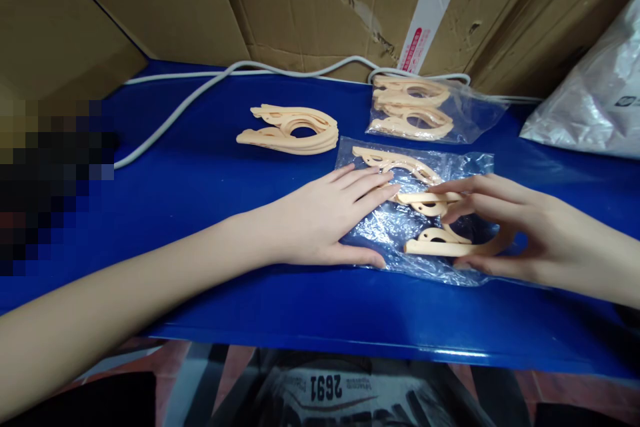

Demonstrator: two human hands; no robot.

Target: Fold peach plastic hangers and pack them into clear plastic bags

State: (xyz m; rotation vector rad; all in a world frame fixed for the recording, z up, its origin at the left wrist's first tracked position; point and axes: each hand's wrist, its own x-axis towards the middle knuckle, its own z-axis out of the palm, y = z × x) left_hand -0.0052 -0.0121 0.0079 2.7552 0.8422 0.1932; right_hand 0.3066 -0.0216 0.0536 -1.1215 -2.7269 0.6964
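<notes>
My left hand [335, 217] lies with its fingers spread on the left part of a clear plastic bag [380, 240], near a cream plastic piece [395, 160] on the bag. On the bag's right side, my right hand [515, 220] is curled around another cream folding piece [440, 249], fingers above and thumb below; its two arms point left. Part of that piece is hidden by the fingers. Farther back and to the left rests a loose stack of cream folded pieces [313, 140]. A second clear bag [475, 120] holds more folded cream pieces behind my right hand.
Cardboard boxes [310, 7] stand along the back of the blue table [210, 193]. A white cable [195, 97] runs in front of them. At the right back is a white plastic sack [595, 93]. The table's front edge is close to me.
</notes>
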